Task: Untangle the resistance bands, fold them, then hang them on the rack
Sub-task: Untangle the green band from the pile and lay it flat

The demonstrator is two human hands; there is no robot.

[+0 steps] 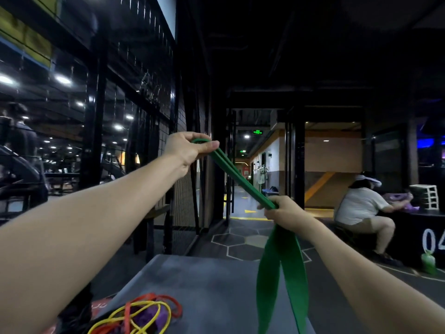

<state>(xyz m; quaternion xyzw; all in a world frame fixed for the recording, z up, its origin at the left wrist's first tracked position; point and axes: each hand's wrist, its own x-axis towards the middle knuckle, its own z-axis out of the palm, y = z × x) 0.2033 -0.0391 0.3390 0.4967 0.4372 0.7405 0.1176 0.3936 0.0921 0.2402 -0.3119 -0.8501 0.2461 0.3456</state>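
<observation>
Green band (pixel 243 180): flat, doubled, stretched taut diag. upper-left to lower-right, two wide tails hanging below. Yellow band (pixel 134 317), orange band (pixel 177 307), purple band (pixel 154 318): tangled heap, bottom-left.

White "04" on the black box (pixel 431 239), green exit sign (pixel 257 132) unreadable

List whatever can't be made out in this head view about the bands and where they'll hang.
- Wide green rubber resistance band: its hanging lower ends are cut off by the bottom edge.
- Tangled pile of yellow, orange and purple bands: cut by the bottom edge; the count is unclear.
- Band end inside the left hand: covered by curled fingers.
- Band passing through the right hand: hidden by the grip.
- Hanging rack: none identifiable; the surroundings are dark.
</observation>
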